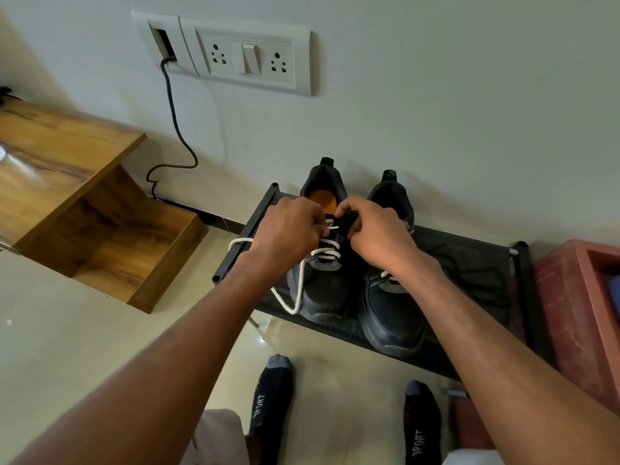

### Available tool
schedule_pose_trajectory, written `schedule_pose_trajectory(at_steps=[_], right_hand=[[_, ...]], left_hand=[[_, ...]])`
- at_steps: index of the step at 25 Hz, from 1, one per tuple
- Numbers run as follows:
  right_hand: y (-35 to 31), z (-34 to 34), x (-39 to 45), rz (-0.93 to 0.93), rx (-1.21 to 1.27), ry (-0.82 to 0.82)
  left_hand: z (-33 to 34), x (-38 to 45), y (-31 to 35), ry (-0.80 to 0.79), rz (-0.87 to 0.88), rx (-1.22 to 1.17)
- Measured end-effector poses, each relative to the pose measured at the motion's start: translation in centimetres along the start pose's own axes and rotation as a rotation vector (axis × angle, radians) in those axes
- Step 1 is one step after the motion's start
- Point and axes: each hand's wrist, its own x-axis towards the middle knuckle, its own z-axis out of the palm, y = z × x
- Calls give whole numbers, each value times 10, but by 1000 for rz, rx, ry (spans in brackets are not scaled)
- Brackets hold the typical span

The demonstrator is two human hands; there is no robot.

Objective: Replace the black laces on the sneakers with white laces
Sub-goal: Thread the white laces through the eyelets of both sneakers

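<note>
While hands (285, 236) thread, sneaker (323, 263) hugs wall.

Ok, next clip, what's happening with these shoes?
A person is lacing the left black sneaker of a pair standing on a low black shoe rack. The left hand pinches the white lace near the top eyelets, and the right hand holds the shoe's tongue or upper edge. Several white crossings are already threaded, with slack looping off to the left. The right sneaker shows a bit of white lace too, and loose black laces lie on the rack beside it.
</note>
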Motion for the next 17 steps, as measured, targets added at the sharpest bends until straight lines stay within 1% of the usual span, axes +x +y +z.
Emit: schedule_pose_trajectory(at_steps=[3,5,8,10,12,15,17], right_hand=[[0,-2,2,9,28,4],[1,-4,1,15,50,9],[3,-4,1,22,69,11],[3,-4,1,20,60,13],[3,-4,1,15,47,9],[3,-4,1,9,50,5],[3,-4,1,9,54,0]], left_hand=[[5,-1,6,0,31,136],[10,0,6,-27,56,174],[14,2,5,-57,14,104],[15,1,7,-67,-56,-42],[14,1,8,-78,-97,-122],[15,0,7,-120,-67,-34],[16,-1,9,-91,-67,-13]])
